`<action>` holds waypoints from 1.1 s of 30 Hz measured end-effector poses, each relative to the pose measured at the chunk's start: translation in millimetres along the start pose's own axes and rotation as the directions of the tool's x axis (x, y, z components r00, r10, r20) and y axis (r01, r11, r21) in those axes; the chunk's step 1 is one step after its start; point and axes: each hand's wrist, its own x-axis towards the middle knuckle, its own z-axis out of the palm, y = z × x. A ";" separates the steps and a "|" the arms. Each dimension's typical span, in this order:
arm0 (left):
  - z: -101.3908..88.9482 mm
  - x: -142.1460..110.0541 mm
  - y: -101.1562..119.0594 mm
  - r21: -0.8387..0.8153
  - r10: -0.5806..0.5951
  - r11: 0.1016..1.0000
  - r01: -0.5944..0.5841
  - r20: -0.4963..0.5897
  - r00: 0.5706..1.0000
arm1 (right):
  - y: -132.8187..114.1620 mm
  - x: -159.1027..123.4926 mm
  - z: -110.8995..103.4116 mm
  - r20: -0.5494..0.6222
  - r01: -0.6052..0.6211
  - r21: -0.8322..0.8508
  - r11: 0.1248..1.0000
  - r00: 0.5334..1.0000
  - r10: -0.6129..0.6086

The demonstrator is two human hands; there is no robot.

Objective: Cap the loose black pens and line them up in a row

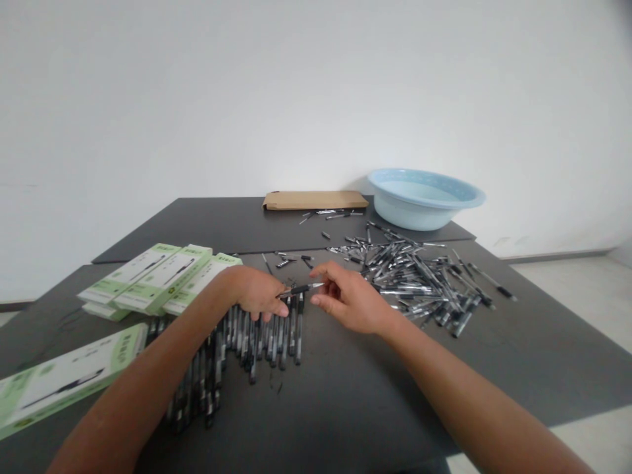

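A black-gripped pen [301, 289] lies nearly level between my two hands, its pointed tip bare and facing right. My left hand [259, 293] pinches its rear end between thumb and fingers. Around the tip, my right hand [350, 299] curves with thumb and forefinger apart, and I see no grip on the pen. Below my left hand, capped pens [244, 342] lie side by side in uneven rows, partly hidden by my left forearm. To the right of my right hand spreads a loose pile of pens [415, 270].
Green-and-white pen boxes [165, 276] are stacked at the left, and another box [74, 372] lies nearer. A light blue basin [419, 204] stands at the back right, beside a flat cardboard piece [316, 199]. Small caps [353, 249] are scattered on the dark table [345, 408].
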 end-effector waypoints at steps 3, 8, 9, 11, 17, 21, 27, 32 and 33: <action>-0.2 -0.4 2.0 0.006 -0.012 1.000 0.012 0.011 1.000 | -1.6 -0.6 -0.1 -0.026 0.007 -0.007 1.000 1.000 -0.007; -0.6 -1.7 5.7 0.025 -0.011 1.000 0.010 0.021 1.000 | -2.9 1.0 2.0 -0.041 0.019 -0.094 0.995 0.999 -0.023; -0.6 -2.1 6.2 0.031 -0.012 0.999 0.012 0.023 1.000 | -2.7 1.4 2.0 -0.035 0.022 -0.109 0.994 0.999 -0.026; -0.6 -2.6 6.8 0.041 -0.011 0.999 0.011 0.022 1.000 | -2.0 1.6 1.2 -0.019 0.028 -0.129 0.991 0.999 -0.031; 0.2 -1.9 7.5 0.042 -0.024 0.999 0.023 0.012 1.000 | -1.9 -0.8 -1.1 -0.017 0.008 -0.084 0.996 1.000 -0.010; 0.9 -1.1 7.6 0.058 -0.034 0.998 0.033 0.016 0.999 | -2.6 -0.1 0.0 -0.029 0.054 -0.144 0.988 0.998 -0.058; 0.7 -1.6 8.1 0.044 -0.030 0.999 0.029 0.021 0.999 | -1.7 -0.9 0.4 -0.030 0.030 -0.136 0.990 0.999 -0.034; 1.2 -0.9 8.3 0.057 -0.018 0.998 0.017 0.021 1.000 | -1.4 -1.7 1.1 -0.022 0.047 -0.176 0.983 0.998 -0.051; 1.4 -0.7 8.2 0.056 -0.020 0.998 0.019 0.020 1.000 | -1.3 -1.6 0.9 -0.014 0.052 -0.187 0.981 0.998 -0.056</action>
